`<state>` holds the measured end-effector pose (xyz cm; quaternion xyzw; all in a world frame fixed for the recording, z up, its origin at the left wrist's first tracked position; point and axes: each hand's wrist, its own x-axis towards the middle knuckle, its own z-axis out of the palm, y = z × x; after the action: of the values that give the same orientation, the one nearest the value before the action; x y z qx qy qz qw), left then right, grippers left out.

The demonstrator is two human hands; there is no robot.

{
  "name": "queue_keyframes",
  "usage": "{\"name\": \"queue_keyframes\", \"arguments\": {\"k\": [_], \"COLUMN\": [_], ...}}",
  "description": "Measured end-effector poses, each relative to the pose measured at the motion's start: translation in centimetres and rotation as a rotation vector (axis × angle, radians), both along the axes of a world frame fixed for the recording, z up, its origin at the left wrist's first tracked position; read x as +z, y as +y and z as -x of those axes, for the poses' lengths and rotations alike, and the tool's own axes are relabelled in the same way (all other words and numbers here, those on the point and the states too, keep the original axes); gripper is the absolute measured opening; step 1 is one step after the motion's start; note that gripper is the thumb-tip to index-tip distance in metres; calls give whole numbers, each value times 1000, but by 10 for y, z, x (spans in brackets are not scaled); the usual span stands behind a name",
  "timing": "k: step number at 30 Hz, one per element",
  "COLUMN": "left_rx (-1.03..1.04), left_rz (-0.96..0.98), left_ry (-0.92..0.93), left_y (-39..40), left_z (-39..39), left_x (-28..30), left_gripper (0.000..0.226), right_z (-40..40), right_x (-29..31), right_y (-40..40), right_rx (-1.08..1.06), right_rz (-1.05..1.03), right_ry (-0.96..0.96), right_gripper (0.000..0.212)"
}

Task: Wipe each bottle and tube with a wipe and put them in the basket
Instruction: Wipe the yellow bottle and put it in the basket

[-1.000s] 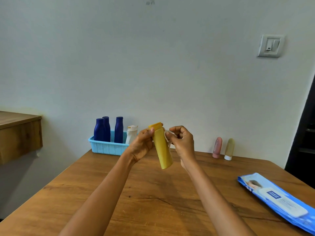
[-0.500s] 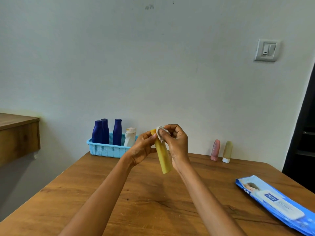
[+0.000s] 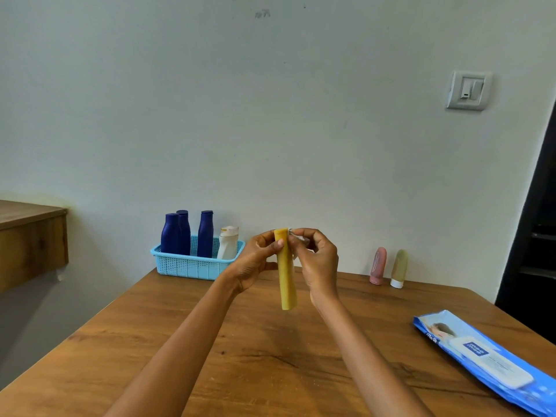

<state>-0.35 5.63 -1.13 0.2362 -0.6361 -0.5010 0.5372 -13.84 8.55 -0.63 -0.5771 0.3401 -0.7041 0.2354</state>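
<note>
head view, frame centre: left hand (image 3: 255, 263) pinches yellow tube (image 3: 285, 272) near its top, held upright above the table (image 3: 180, 341). right hand (image 3: 316, 260) presses wipe (image 3: 296, 239) to it. mid-wipe. next, i'd guess: tube into basket (image 3: 192, 264), centre left.

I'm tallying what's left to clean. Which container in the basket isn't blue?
The white bottle, at the right end of the basket. The other three bottles in it are dark blue.
</note>
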Motion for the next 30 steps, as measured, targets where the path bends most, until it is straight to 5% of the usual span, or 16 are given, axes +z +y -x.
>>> {"name": "queue_keyframes", "arguments": {"k": [9,14,30], "left_rx": [-20,35,281], "left_rz": [-28,-49,-212], "left_ry": [-6,-4,88], "left_y": [3,0,-18], "left_z": [-8,-4,-5], "left_x": [0,-4,-10], "left_gripper": [63,39,50], "right_z": [5,4,28], "right_x": [11,-1,-56], "right_y": [9,4,-13], "right_rx": [61,-25,50], "right_rz": [105,213,57], "right_ry": [235,279,649], "right_gripper": [15,17,2]}}
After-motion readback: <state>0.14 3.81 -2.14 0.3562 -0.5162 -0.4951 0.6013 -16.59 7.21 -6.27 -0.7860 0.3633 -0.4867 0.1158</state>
